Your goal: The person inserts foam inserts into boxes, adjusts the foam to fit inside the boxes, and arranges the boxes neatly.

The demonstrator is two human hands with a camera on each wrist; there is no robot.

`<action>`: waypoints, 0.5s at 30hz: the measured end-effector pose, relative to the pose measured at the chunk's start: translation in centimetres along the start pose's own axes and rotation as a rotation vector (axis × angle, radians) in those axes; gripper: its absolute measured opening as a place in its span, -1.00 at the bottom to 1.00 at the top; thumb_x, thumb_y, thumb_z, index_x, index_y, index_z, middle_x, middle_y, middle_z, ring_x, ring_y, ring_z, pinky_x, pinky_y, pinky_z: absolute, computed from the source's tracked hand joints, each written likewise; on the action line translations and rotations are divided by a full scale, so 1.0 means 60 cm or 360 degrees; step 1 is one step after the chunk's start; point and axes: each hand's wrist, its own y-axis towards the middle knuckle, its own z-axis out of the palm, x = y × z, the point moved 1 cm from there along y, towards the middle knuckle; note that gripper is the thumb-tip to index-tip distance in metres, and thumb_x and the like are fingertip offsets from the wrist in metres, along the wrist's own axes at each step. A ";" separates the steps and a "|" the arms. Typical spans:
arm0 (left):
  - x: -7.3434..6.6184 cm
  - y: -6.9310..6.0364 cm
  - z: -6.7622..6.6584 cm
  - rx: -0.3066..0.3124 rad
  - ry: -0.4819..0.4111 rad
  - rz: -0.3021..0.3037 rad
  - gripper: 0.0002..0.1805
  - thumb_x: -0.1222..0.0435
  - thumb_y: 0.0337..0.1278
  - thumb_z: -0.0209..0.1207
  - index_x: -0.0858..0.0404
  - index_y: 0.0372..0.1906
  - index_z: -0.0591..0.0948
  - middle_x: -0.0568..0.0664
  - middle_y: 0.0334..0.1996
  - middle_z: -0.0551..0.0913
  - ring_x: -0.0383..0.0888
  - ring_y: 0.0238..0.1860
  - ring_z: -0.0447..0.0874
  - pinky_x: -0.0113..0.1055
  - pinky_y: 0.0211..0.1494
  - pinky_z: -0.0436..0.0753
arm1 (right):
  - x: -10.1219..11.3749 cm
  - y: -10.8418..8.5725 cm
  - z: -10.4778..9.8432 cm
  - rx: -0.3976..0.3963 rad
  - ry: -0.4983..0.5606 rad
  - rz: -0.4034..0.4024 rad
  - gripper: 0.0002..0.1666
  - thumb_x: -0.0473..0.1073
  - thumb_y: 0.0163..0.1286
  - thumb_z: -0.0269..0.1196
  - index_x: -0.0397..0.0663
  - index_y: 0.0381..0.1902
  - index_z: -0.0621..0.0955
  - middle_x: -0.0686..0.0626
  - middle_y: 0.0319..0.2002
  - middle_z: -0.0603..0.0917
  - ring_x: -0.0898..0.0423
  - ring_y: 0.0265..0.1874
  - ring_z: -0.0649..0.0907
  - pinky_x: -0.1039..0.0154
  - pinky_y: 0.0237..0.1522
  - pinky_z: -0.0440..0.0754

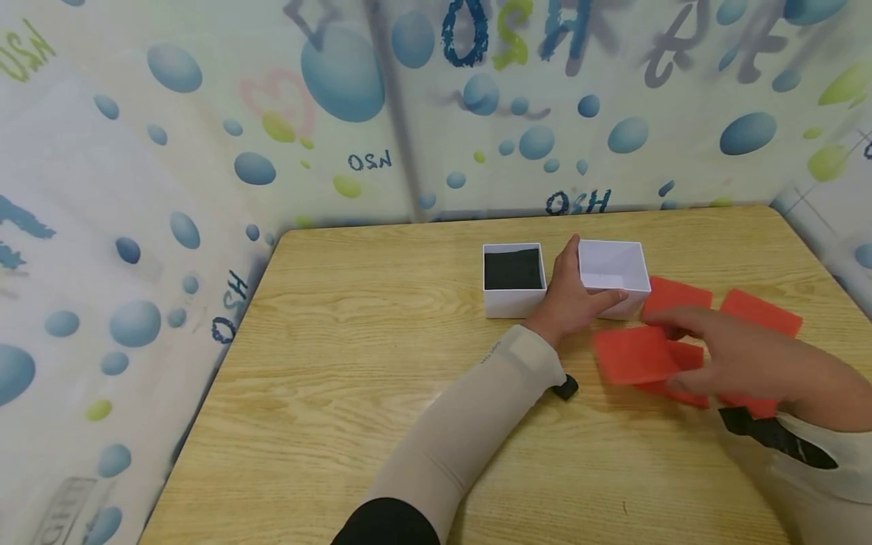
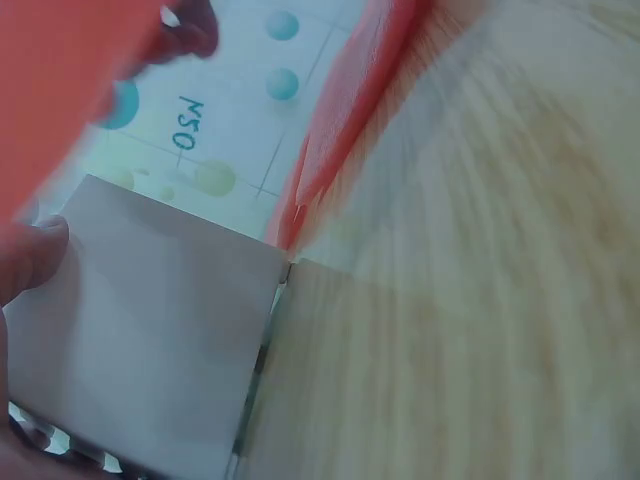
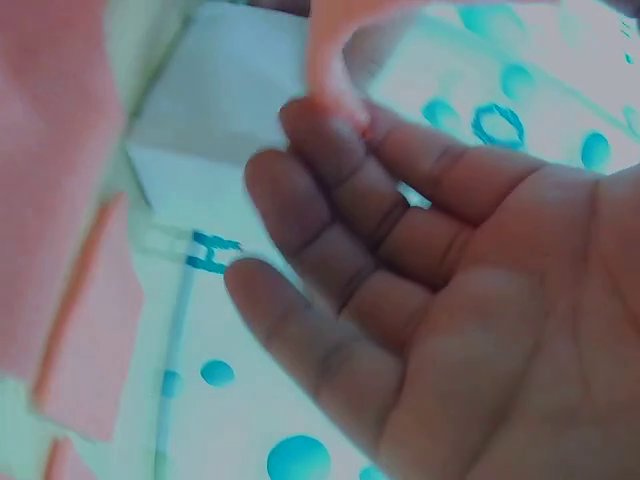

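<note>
An open white box point(image 1: 613, 303) stands on the table, and my left hand point(image 1: 571, 299) grips its left side with the thumb along the front wall. In the left wrist view, the thumb lies on the box wall point(image 2: 150, 330). My right hand point(image 1: 742, 359) pinches a thin red rectangular sheet point(image 1: 630, 356) just in front of the box; it is slightly blurred. In the right wrist view, this sheet point(image 3: 335, 60) bends upward from the fingertips. More red sheets point(image 1: 761, 310) lie under and around my right hand, partly hidden by it.
Left of my left hand stands a second white box point(image 1: 514, 303) with black sheet-like material point(image 1: 512, 269) inside. Both boxes are near the back of the wooden table point(image 1: 341, 363). Patterned curtain-like walls point(image 1: 436, 136) rise behind and to the sides.
</note>
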 end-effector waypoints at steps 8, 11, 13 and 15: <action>-0.001 0.000 0.003 -0.0022 0.0011 -0.0001 0.21 0.04 0.15 0.52 -0.17 0.71 -0.06 -0.19 0.54 0.26 -0.19 0.34 0.42 -0.13 0.48 0.51 | -0.017 -0.023 -0.023 -0.0331 0.0256 -0.0155 -0.02 -0.25 0.24 0.56 -0.01 0.56 0.38 0.04 0.31 0.51 0.44 0.16 0.50 0.63 0.01 0.38; -0.002 0.002 0.005 -0.0030 0.0004 -0.0015 0.22 0.07 0.15 0.52 -0.17 0.72 -0.07 -0.18 0.58 0.21 -0.17 0.37 0.41 -0.11 0.48 0.51 | -0.011 -0.012 -0.019 -0.0471 0.0358 -0.0139 0.01 -0.29 0.25 0.55 -0.08 0.59 0.34 0.12 0.28 0.48 0.46 0.12 0.46 0.68 0.01 0.33; -0.002 0.003 0.005 -0.0023 -0.0013 -0.0013 0.21 0.10 0.17 0.51 -0.16 0.72 -0.08 -0.16 0.57 0.22 -0.17 0.36 0.41 -0.12 0.46 0.53 | -0.009 -0.002 -0.014 -0.0567 0.0416 -0.0131 0.01 -0.33 0.26 0.54 -0.12 0.59 0.33 0.19 0.25 0.45 0.44 0.13 0.45 0.71 0.03 0.32; -0.001 0.004 0.005 -0.0014 -0.0051 -0.0008 0.21 0.13 0.18 0.51 -0.16 0.72 -0.08 -0.16 0.55 0.24 -0.18 0.33 0.41 -0.14 0.43 0.55 | -0.009 0.009 -0.008 -0.0664 0.0438 -0.0132 0.02 -0.36 0.25 0.53 -0.17 0.60 0.32 0.21 0.22 0.43 0.41 0.11 0.44 0.74 0.04 0.32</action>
